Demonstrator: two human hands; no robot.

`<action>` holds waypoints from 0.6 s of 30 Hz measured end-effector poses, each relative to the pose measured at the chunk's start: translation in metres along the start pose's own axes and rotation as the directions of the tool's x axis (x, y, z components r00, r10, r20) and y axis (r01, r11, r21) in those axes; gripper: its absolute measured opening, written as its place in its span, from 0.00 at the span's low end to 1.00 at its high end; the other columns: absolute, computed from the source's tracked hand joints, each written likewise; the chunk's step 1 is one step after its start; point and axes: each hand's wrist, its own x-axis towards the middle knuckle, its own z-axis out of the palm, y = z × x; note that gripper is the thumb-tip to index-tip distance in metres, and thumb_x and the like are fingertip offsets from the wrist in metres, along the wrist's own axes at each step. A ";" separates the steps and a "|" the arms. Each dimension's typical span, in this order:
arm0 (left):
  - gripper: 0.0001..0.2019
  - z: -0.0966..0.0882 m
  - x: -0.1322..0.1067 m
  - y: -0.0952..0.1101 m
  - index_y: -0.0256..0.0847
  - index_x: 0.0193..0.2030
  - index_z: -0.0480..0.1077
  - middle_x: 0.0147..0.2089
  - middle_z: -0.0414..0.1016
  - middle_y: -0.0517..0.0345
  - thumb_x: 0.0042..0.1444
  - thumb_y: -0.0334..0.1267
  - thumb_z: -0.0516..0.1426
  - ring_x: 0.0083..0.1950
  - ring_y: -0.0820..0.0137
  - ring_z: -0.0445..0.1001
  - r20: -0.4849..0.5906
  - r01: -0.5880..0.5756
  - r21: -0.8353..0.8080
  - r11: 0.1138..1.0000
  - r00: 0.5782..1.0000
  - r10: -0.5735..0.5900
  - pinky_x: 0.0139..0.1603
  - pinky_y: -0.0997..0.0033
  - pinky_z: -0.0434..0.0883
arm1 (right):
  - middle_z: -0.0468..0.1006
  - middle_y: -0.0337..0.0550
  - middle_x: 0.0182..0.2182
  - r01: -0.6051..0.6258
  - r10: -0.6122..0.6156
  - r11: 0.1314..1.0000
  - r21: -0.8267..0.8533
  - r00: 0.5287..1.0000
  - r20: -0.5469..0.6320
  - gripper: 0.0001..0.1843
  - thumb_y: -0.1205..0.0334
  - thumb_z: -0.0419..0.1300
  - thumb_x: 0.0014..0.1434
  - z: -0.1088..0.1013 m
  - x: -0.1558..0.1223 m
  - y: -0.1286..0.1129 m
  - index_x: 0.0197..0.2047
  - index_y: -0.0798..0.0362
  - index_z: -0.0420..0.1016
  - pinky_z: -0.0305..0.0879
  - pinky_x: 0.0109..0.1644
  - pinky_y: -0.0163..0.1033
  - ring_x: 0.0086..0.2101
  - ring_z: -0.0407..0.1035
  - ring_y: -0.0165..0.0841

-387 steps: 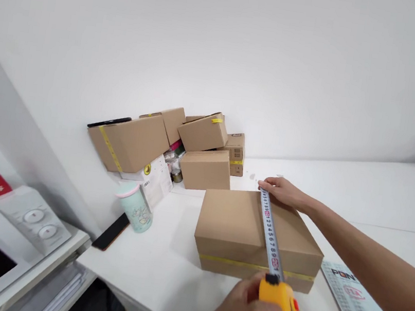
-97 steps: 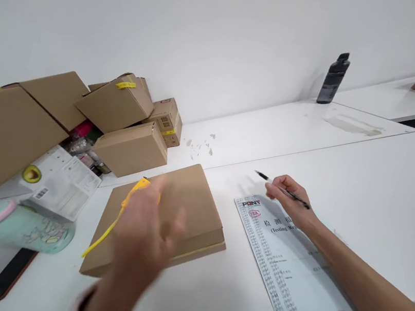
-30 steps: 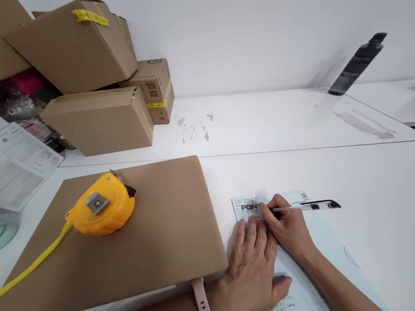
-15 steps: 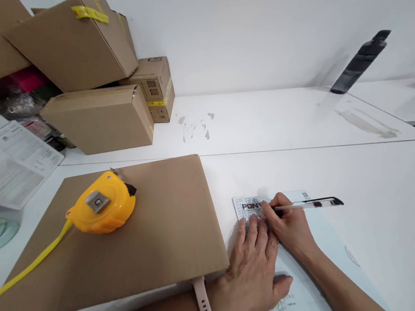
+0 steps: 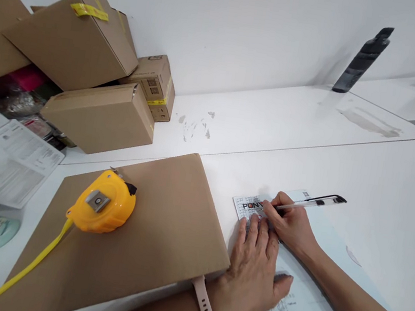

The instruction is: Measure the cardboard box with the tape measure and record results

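Right fingers (image 5: 272,215) around pen (image 5: 307,202), left hand (image 5: 252,274) flat on sheet (image 5: 311,309)

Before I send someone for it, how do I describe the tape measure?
On the white table, find the cardboard box nearest the left hand. On top lies the tape measure; its orange case and trailing yellow strap set it apart from the brown boxes behind.

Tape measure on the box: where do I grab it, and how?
Best by the rounded case of the tape measure, I think, coming down from above and squeezing its opposite edges. It lies flat on the cardboard box with its metal clip facing up and nothing over it. The thin yellow strap trails loose, so it's likely a floppier hold.
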 end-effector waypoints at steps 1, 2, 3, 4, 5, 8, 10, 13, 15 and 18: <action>0.36 0.000 0.000 0.000 0.26 0.70 0.60 0.71 0.66 0.40 0.70 0.57 0.42 0.74 0.49 0.58 -0.002 -0.001 0.002 1.000 1.000 0.001 0.74 0.49 0.53 | 0.63 0.31 0.17 0.000 0.000 1.000 0.000 1.000 -0.001 0.17 0.51 0.60 0.60 0.000 0.000 0.000 0.25 0.48 0.62 0.54 0.24 0.37 0.20 0.57 0.29; 0.36 0.000 0.000 0.000 0.26 0.70 0.60 0.71 0.66 0.40 0.70 0.57 0.41 0.74 0.49 0.58 -0.002 -0.002 0.002 1.000 1.000 0.002 0.74 0.49 0.53 | 0.63 0.31 0.17 0.002 -0.002 1.000 0.000 1.000 0.002 0.17 0.51 0.60 0.60 0.000 0.000 0.000 0.25 0.48 0.62 0.55 0.24 0.37 0.20 0.57 0.29; 0.36 0.000 0.000 0.000 0.26 0.70 0.60 0.71 0.66 0.40 0.70 0.57 0.41 0.75 0.49 0.57 -0.002 -0.002 0.002 1.000 1.000 0.002 0.74 0.49 0.53 | 0.63 0.32 0.17 0.004 -0.004 1.000 0.002 1.000 0.006 0.17 0.51 0.60 0.60 0.000 0.000 0.000 0.25 0.48 0.62 0.55 0.24 0.37 0.20 0.57 0.29; 0.36 0.001 0.000 0.000 0.26 0.70 0.60 0.71 0.66 0.40 0.71 0.57 0.41 0.75 0.49 0.57 -0.002 -0.002 0.000 1.000 1.000 0.002 0.74 0.49 0.53 | 0.64 0.32 0.18 0.005 -0.005 1.000 0.005 1.000 0.010 0.17 0.51 0.60 0.60 0.000 0.000 -0.001 0.24 0.48 0.62 0.55 0.24 0.37 0.21 0.58 0.29; 0.36 0.001 0.000 0.000 0.26 0.70 0.60 0.71 0.66 0.40 0.71 0.56 0.41 0.75 0.49 0.57 -0.002 -0.001 -0.003 1.000 1.000 0.001 0.74 0.49 0.54 | 0.64 0.33 0.18 0.005 -0.005 1.000 0.009 1.000 0.013 0.17 0.51 0.60 0.60 0.000 0.000 -0.001 0.24 0.48 0.63 0.56 0.24 0.37 0.21 0.58 0.29; 0.36 0.001 0.000 0.000 0.25 0.70 0.59 0.71 0.65 0.39 0.70 0.57 0.41 0.75 0.49 0.57 0.004 0.001 -0.007 1.000 1.000 -0.001 0.74 0.49 0.54 | 0.64 0.33 0.18 0.004 -0.004 1.000 0.005 1.000 0.005 0.16 0.52 0.60 0.60 -0.001 0.000 -0.003 0.24 0.48 0.62 0.56 0.24 0.37 0.21 0.58 0.29; 0.37 0.001 0.000 0.000 0.25 0.71 0.59 0.72 0.65 0.39 0.70 0.57 0.41 0.75 0.49 0.57 0.006 0.001 -0.007 1.000 1.000 -0.001 0.74 0.49 0.53 | 0.64 0.33 0.17 -0.002 0.001 1.000 -0.009 1.000 -0.003 0.16 0.53 0.60 0.59 -0.001 -0.001 -0.004 0.24 0.48 0.62 0.56 0.24 0.37 0.20 0.58 0.29; 0.36 0.001 0.000 0.000 0.26 0.71 0.59 0.72 0.65 0.39 0.71 0.57 0.41 0.75 0.49 0.57 0.012 0.000 -0.016 1.000 1.000 0.000 0.74 0.49 0.53 | 0.64 0.32 0.17 -0.016 0.016 1.000 -0.017 1.000 -0.018 0.16 0.53 0.59 0.59 -0.001 -0.001 -0.005 0.24 0.48 0.62 0.55 0.24 0.37 0.20 0.58 0.29; 0.36 0.001 0.000 0.000 0.26 0.70 0.60 0.71 0.65 0.38 0.71 0.57 0.41 0.75 0.49 0.57 0.013 0.000 -0.021 1.000 1.000 0.000 0.74 0.49 0.53 | 0.64 0.32 0.17 -0.012 0.011 1.000 -0.016 1.000 -0.021 0.16 0.52 0.59 0.60 -0.001 -0.001 -0.004 0.24 0.47 0.62 0.56 0.24 0.37 0.20 0.58 0.29; 0.36 0.001 0.000 0.000 0.26 0.71 0.59 0.71 0.65 0.38 0.71 0.57 0.41 0.75 0.49 0.57 0.010 -0.001 -0.019 1.000 1.000 0.001 0.74 0.49 0.54 | 0.64 0.32 0.18 -0.006 0.005 1.000 -0.022 1.000 -0.018 0.16 0.53 0.59 0.59 -0.001 -0.001 -0.003 0.24 0.47 0.61 0.56 0.25 0.37 0.20 0.58 0.29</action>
